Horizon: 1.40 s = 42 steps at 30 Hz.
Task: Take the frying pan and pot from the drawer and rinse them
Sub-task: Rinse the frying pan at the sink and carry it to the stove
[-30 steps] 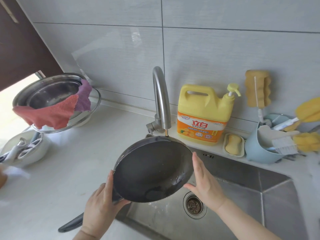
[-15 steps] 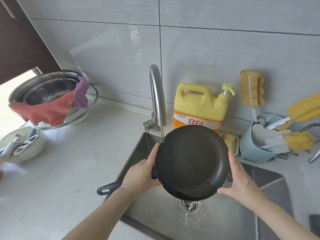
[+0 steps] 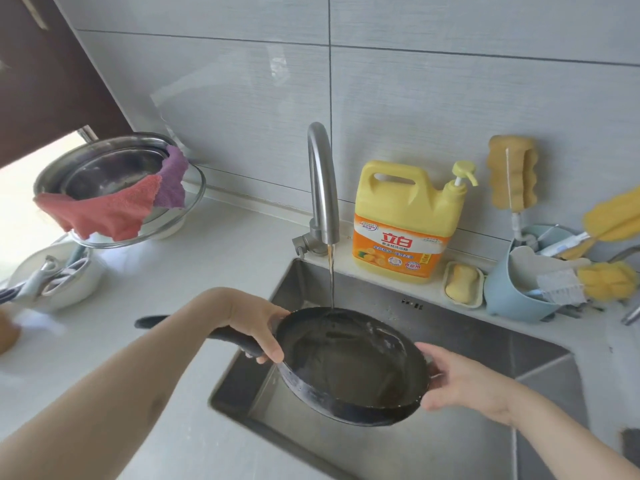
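While water runs, frying pan (image 3: 349, 365) handle leftward.

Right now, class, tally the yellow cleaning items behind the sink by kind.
Detergent jug: 1
Soap bar: 1
Sponge brushes: 3
Total: 5
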Available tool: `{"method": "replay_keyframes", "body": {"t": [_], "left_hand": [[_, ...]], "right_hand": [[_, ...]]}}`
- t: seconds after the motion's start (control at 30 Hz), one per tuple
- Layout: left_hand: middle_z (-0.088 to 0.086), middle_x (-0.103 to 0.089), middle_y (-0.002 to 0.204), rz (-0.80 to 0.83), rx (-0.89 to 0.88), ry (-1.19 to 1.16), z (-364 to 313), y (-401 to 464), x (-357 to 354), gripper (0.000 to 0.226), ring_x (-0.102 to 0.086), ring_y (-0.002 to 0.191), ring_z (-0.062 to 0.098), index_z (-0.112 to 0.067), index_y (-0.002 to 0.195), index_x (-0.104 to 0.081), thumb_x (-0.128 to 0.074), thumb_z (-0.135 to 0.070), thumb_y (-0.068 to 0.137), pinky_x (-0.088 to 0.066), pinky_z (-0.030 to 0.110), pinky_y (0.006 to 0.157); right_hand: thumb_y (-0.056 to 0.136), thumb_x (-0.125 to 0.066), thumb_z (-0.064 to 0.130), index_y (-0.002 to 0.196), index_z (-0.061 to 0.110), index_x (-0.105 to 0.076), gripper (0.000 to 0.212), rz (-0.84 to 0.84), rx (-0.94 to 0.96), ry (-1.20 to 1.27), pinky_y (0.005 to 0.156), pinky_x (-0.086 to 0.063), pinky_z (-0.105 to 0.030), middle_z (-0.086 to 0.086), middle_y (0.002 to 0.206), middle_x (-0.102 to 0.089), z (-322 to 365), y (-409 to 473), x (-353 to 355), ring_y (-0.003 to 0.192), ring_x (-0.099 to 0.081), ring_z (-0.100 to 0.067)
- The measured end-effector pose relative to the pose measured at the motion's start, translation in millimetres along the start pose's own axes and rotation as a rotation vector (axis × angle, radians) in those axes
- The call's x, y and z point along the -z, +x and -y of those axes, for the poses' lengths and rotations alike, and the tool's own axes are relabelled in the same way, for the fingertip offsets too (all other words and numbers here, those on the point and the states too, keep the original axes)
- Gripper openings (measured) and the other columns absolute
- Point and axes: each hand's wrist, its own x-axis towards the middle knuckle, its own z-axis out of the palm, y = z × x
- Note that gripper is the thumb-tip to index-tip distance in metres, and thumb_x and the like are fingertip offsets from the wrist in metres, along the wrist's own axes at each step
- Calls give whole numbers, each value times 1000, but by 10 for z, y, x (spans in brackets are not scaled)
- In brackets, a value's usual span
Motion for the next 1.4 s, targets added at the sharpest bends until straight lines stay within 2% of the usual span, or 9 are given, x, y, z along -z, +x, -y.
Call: {"method": "replay_keyframes", "body": {"t": [0.1, 0.2, 0.33, 0.47, 0.67, 0.8, 0.9, 1.07, 1.4], "left_hand": [[2, -70, 85, -141, 109, 32, -155, -231, 111, 77, -65, 79, 18, -19, 139, -43, -84, -18, 74, -54, 39, 95], [-15, -60, 70, -331, 141, 230, -364, -451, 161, 95, -61, 60, 4, -29, 142, -33, -90, -22, 65, -54, 24, 73], [-13, -56, 79, -600, 136, 648, -463, -541, 89, 120, -58, 81, 17, -37, 147, -2, -87, -44, 62, -48, 31, 76], [-10, -64, 86, -814, 12, 495, -233, -427, -43, 128, -61, 82, 16, -49, 144, 15, -84, -49, 62, -51, 32, 79], [-9, -74, 104, -620, -343, -235, 12, 31, -419, 119, -70, 94, 9, -51, 148, -9, -86, -9, 67, -51, 28, 92], [8, -69, 120, -321, -340, -287, 27, 168, -441, 96, -67, 108, 22, -39, 150, -25, -77, -4, 78, -51, 30, 96], [22, -70, 99, -249, -243, -158, -1, -29, -299, 83, -67, 83, 24, -40, 143, -37, -77, -14, 76, -54, 35, 84], [-23, -63, 65, -454, -30, 142, -167, -366, -60, 101, -59, 61, -9, -38, 146, -24, -87, -23, 68, -42, 17, 65], [-7, -62, 90, -902, -40, 364, -172, 31, -433, 129, -59, 83, 20, -48, 146, 18, -82, -50, 65, -47, 29, 73]], "right_hand": [[58, -84, -1, 139, 45, -39, 103, -30, 23, 76, 89, -56, -43, -11, 124, -57, -179, 139, -368, 101, -69, -26], [53, -87, -3, 144, 51, -25, 122, -113, 83, 145, 98, -52, -41, 3, 135, -49, -186, 287, -746, 111, -65, -17], [45, -96, 15, 139, 66, -11, 137, -272, 195, 136, 103, -46, -29, 15, 138, -46, -57, 436, -829, 115, -58, -4], [47, -96, 19, 145, 59, -4, 141, -399, 310, -30, 104, -42, -23, 22, 146, -38, 262, 244, -380, 123, -50, 4], [48, -93, 18, 141, 63, -20, 126, -194, 303, -388, 103, -47, -40, 8, 129, -58, 983, -243, 543, 112, -60, -20], [50, -94, 34, 132, 58, -43, 100, -56, 214, -400, 98, -49, -48, 4, 114, -67, 1096, -391, 741, 106, -63, -23], [57, -89, 27, 133, 55, -43, 94, -42, 177, -328, 100, -48, -44, 8, 120, -67, 862, -378, 543, 108, -64, -15], [52, -91, 6, 138, 55, -32, 115, -182, 189, -157, 92, -55, -41, 10, 121, -63, 197, -88, -231, 101, -68, -14], [51, -95, 21, 146, 57, -4, 137, -523, 339, -262, 102, -31, -16, 51, 136, -19, 99, 37, -89, 121, -25, 31]]}}
